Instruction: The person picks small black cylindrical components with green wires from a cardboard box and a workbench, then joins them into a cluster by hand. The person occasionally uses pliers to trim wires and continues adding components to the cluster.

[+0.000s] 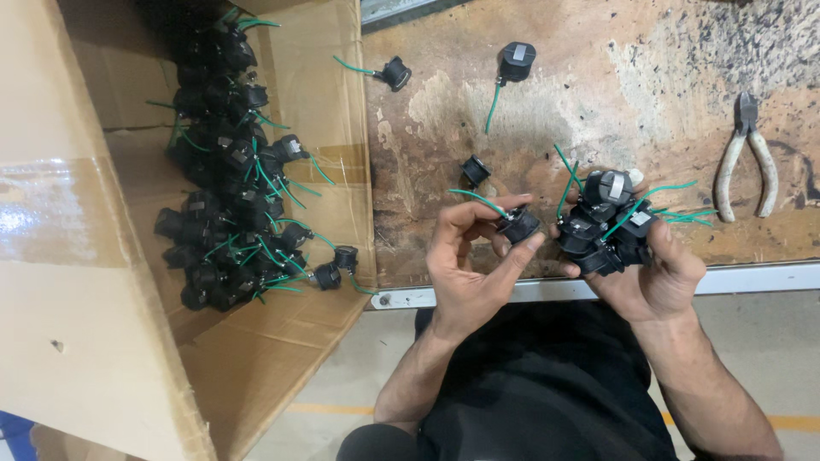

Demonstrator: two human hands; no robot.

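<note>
My left hand [468, 256] pinches one small black plug part [518, 225] with a green wire curving off to the left. My right hand [656, 275] cups a bunch of several black plug parts [603, 224], their green wires sticking out up and to the right. The two hands are close together above the front edge of the worn workbench [598, 102], the single part almost touching the bunch.
An open cardboard box [282, 324] on the left holds a heap of black plug parts with green wires [231, 188]. Three loose parts [516, 61] lie on the bench. Side cutters with pale handles [746, 158] rest at the right. A metal rail [752, 277] runs along the bench front.
</note>
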